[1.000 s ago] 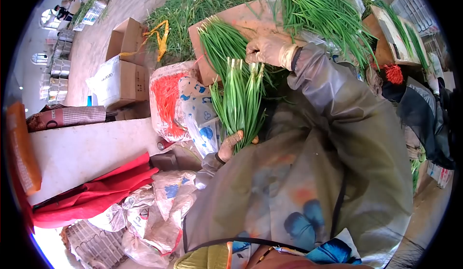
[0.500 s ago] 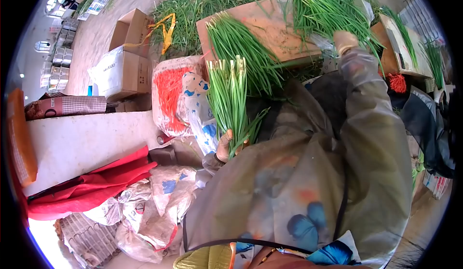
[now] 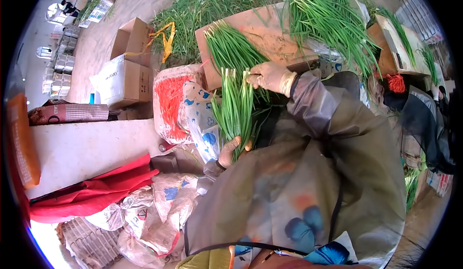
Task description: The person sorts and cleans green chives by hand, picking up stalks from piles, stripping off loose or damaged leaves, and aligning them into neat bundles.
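Right hand (image 3: 271,77) is back from the far scallion pile (image 3: 328,20), fingertips at the held bunch's (image 3: 236,107) pale ends; can't tell if pinching. Left hand (image 3: 229,152) clamps its lower leaves. Bunch sits beside scallions (image 3: 234,45) on cardboard (image 3: 277,33).

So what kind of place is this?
Probably a packing shed for green onions: a big green pile lies on the floor, more stalks lie on a board, and the left hand holds a bunch.
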Tool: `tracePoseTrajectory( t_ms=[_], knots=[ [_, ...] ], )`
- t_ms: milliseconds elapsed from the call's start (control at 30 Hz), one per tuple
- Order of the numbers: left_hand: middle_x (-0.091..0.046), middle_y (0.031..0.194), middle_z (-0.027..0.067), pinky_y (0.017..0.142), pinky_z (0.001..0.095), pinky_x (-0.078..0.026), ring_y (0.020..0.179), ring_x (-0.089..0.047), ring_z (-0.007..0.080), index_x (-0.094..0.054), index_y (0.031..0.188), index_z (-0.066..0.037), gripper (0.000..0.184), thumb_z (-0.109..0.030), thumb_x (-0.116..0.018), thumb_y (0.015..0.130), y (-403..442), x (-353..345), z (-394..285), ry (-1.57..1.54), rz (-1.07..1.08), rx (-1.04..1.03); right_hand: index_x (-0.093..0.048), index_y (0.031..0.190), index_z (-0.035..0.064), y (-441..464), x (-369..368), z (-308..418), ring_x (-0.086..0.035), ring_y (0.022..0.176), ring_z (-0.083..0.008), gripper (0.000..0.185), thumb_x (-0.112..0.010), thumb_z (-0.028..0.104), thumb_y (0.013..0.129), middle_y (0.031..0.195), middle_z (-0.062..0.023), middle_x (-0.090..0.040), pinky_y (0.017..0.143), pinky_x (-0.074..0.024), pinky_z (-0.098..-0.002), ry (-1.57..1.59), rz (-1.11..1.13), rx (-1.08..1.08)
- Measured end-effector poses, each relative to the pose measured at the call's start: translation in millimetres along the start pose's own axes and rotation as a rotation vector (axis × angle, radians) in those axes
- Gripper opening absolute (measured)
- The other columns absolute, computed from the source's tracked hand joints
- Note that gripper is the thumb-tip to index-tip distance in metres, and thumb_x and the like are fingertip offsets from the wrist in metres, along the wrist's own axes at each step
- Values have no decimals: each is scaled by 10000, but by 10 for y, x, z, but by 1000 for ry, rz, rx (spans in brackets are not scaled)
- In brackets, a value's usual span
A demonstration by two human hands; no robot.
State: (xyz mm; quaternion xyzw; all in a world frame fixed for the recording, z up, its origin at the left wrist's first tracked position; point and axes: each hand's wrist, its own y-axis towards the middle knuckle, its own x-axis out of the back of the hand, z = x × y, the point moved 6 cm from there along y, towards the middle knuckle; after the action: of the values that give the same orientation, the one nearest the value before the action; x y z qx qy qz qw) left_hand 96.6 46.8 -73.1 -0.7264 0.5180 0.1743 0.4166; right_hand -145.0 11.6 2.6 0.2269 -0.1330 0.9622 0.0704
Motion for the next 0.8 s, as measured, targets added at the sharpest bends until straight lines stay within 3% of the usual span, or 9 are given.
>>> tracePoseTrajectory(
  t_ms=[67,133,167,200,267,333,400,700,800],
  knots=[
    [-442,510,-1,390,201,-257,415,-368,74,-530,759,-35,500,-533,-551,803,4,-67,-25,-29,-12,-16,-630,842,61,-16,197,-39,-590,641,-150,222,-530,259,843,677,-33,-621,605,-458,-282,-106,-84,5],
    [-433,503,-1,394,205,-269,417,-373,78,-531,759,-41,486,-524,-552,808,-10,-25,16,-77,17,12,-632,956,70,47,525,-468,-612,719,-214,204,-554,182,804,857,-80,-648,684,-475,-318,106,-266,-140],
    [-421,494,1,398,207,-277,418,-375,82,-533,761,-44,479,-520,-548,813,0,-60,-7,-134,77,-17,-624,994,76,-66,766,-359,-600,824,-298,236,-583,141,771,938,-132,-634,737,-470,-376,-537,-525,79],
    [-410,485,2,401,210,-284,419,-376,85,-535,763,-47,472,-515,-544,818,2,-97,-40,-191,133,-47,-625,992,86,-58,832,-669,-554,896,-357,236,-592,166,772,947,-183,-614,782,-450,-416,-501,-458,-77],
    [-390,469,-2,404,215,-292,415,-370,91,-534,758,-54,466,-516,-540,820,-6,-180,-145,-191,138,-76,-642,969,73,-132,549,-1008,-598,749,-302,233,-585,235,810,851,-149,-641,676,-475,-393,-688,-303,-28],
    [-390,462,-9,404,216,-287,413,-362,90,-529,749,-61,467,-523,-534,820,-27,-211,-186,-203,153,-107,-665,845,54,-363,-137,-1171,-592,638,-205,400,-506,421,852,719,-106,-632,579,-463,-335,157,192,-465],
    [-399,458,-12,403,216,-284,409,-360,89,-526,741,-67,471,-531,-529,819,-26,-191,-169,-217,146,-110,-666,817,60,-680,-680,-931,-523,571,-122,525,-469,545,846,653,-29,-580,522,-421,-282,155,572,-599],
    [-414,461,3,408,227,-287,411,-362,102,-544,794,-50,459,-509,-533,818,-77,-154,-261,-126,32,-122,-596,858,35,-452,-1371,-904,-521,515,-157,499,-455,513,866,633,-55,-570,446,-395,-282,525,469,-507],
    [-444,507,12,417,223,-261,426,-375,100,-558,846,-25,447,-471,-532,829,-7,-174,-514,84,-227,-204,-440,1211,36,-476,-1093,-692,-581,778,-172,623,-494,538,846,939,-102,-594,685,-473,-299,1061,250,-302]
  ],
)
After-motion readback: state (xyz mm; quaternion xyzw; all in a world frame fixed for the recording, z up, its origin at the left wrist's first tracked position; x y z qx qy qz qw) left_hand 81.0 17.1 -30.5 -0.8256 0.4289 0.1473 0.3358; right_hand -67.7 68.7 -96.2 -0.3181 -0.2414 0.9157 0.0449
